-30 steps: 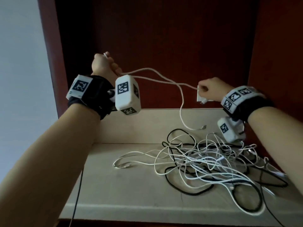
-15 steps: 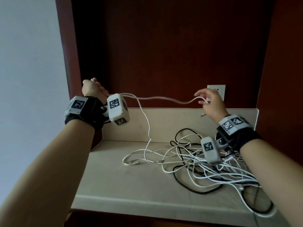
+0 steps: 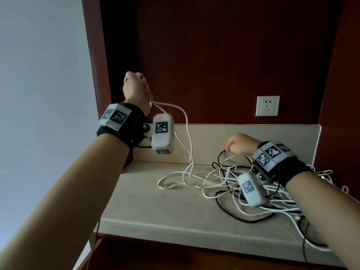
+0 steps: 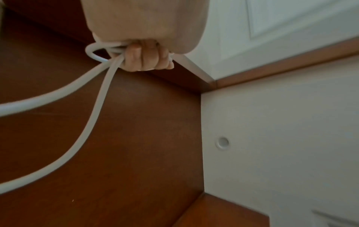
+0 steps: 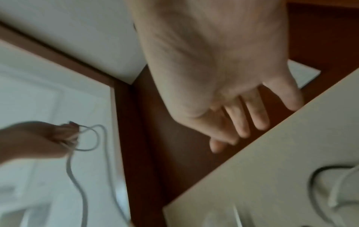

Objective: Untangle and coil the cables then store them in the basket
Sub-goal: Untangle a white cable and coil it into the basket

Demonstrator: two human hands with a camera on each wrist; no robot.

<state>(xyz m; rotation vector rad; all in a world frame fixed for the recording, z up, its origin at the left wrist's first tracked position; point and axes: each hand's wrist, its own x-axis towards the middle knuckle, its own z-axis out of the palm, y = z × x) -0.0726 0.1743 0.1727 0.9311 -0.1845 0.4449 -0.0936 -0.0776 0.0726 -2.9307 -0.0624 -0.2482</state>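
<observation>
Holding the white cable (image 3: 187, 133) up in a fist, the left hand (image 3: 136, 88) grips a small coil. Below and right of it, the right hand (image 3: 240, 146) hangs relaxed and empty over the tangle (image 3: 229, 184) on the table (image 3: 155, 211). I'd feed slack slowly, keeping loops even. No basket in sight.

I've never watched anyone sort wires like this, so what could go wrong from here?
The left hand grips loops of a white cable whose strands run down into the tangled pile; pulling upward could tighten knots. Its free part may drag other cables off the shelf. The right hand is open, so nothing steadies the pile.
</observation>
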